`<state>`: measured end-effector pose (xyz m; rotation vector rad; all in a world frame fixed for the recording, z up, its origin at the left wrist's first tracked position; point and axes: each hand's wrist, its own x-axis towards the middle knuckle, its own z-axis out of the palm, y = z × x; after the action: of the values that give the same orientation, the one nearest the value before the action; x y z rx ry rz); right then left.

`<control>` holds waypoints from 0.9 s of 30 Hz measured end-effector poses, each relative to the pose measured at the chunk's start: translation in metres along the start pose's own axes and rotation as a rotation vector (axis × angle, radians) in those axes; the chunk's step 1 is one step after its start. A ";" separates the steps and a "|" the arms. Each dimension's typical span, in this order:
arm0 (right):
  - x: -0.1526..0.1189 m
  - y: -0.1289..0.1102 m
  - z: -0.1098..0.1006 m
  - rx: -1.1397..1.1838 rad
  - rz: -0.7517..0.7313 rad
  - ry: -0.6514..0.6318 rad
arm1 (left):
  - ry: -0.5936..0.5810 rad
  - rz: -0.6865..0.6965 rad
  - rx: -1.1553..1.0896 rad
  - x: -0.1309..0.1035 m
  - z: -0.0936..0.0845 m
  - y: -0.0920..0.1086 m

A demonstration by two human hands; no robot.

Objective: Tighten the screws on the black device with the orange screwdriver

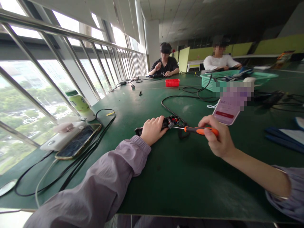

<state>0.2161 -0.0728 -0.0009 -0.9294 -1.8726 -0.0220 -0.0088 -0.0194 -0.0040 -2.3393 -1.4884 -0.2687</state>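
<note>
My left hand (153, 129) is wrapped round a black device (169, 123) whose right end lies bare, with small red and dark parts showing. From that end a black cable (163, 103) loops away over the green table. An orange and black screwdriver (201, 130) is in my right hand (219, 136), held nearly level between thumb and fingers. Its metal shaft points left, and the tip reaches the bare end of the device. Whether the tip sits in a screw is too small to tell. My left palm hides the middle of the device.
A phone (226, 112) leans at the right, before green baskets (211, 83) of cables. Farther back is a red tray (172, 83). A phone (79, 141), white box (63, 134) and bottle (80, 105) stand left by the railing. Two people sit across the table (180, 183).
</note>
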 end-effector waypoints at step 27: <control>0.003 0.006 0.006 -0.161 0.197 -0.270 | -0.026 -0.169 0.011 0.002 0.002 -0.006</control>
<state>0.2144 -0.0644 -0.0034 -1.2771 -2.0391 0.0770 -0.0135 -0.0149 -0.0042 -2.2195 -1.6987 -0.2732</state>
